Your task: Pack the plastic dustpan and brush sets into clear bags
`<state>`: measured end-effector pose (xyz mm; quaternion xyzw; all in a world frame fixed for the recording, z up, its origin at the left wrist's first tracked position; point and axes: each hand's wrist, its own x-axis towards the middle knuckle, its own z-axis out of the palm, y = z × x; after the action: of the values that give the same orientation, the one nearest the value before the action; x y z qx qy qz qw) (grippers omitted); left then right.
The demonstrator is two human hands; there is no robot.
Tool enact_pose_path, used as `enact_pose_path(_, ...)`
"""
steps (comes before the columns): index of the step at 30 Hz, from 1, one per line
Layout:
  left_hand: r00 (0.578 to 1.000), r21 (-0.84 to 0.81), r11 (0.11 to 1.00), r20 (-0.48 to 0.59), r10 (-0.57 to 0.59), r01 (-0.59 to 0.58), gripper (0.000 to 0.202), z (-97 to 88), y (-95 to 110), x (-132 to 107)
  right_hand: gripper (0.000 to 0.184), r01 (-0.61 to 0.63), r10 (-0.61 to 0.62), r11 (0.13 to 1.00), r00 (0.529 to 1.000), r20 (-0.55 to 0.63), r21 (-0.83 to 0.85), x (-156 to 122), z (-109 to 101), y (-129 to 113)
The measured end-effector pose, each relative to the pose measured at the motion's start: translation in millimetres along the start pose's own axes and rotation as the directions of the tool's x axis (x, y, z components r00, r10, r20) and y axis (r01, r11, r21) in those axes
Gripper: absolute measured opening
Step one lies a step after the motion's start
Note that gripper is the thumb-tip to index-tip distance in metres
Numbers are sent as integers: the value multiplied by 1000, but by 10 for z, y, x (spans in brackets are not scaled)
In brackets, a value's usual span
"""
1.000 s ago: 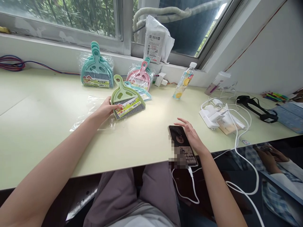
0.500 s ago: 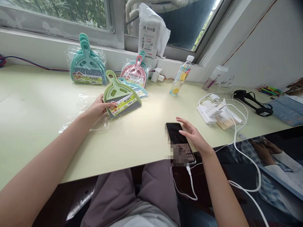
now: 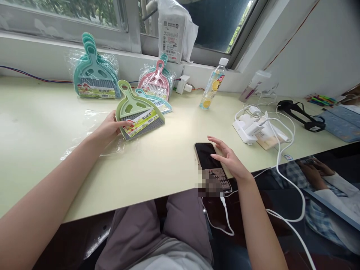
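My left hand grips the left side of a green dustpan and brush set, thumb on its printed label. The set is tilted, with grey bristles showing under the label. Beneath my left wrist lies a crumpled clear plastic bag. My right hand rests by the right edge of a smartphone, fingers apart, the thumb over its dark screen. A white charging cable runs from the phone's lower end, which lies at the table's front edge. Part of the phone is blurred out.
Behind stand bagged teal dustpan sets, a pink set and a light blue set. A drink bottle stands farther right. Chargers on a power strip and looping cables lie right of it. Another person's hands show at far right.
The whole view has shifted slightly, so things appear a little farther left and higher. Both hands keep their places on the dustpan set and beside the phone.
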<state>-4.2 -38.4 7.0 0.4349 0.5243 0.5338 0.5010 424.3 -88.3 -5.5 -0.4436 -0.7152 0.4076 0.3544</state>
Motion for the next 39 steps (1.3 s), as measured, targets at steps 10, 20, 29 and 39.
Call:
enact_pose_path(10, 1000, -12, 1000, -1, 6, -6, 76, -4, -2, 10, 49, -2, 2, 1000, 1000, -16, -25, -6, 5, -7)
enact_pose_path(20, 1000, 12, 1000, -6, 5, -5, 76, 6, 15, -24, 44, 12, -13, 1000, 996, -87, -4, 30, -4, 136)
enact_pose_path(29, 1000, 11, 1000, -21, -3, 3, 75, 25, 37, -43, 43, 2, 1, 1000, 995, -97, 27, 20, 8, 112)
enact_pose_path(39, 1000, 2, 1000, -8, -7, 7, 73, 15, 23, -33, 43, 5, -2, 999, 996, -84, 35, 14, 3, 114)
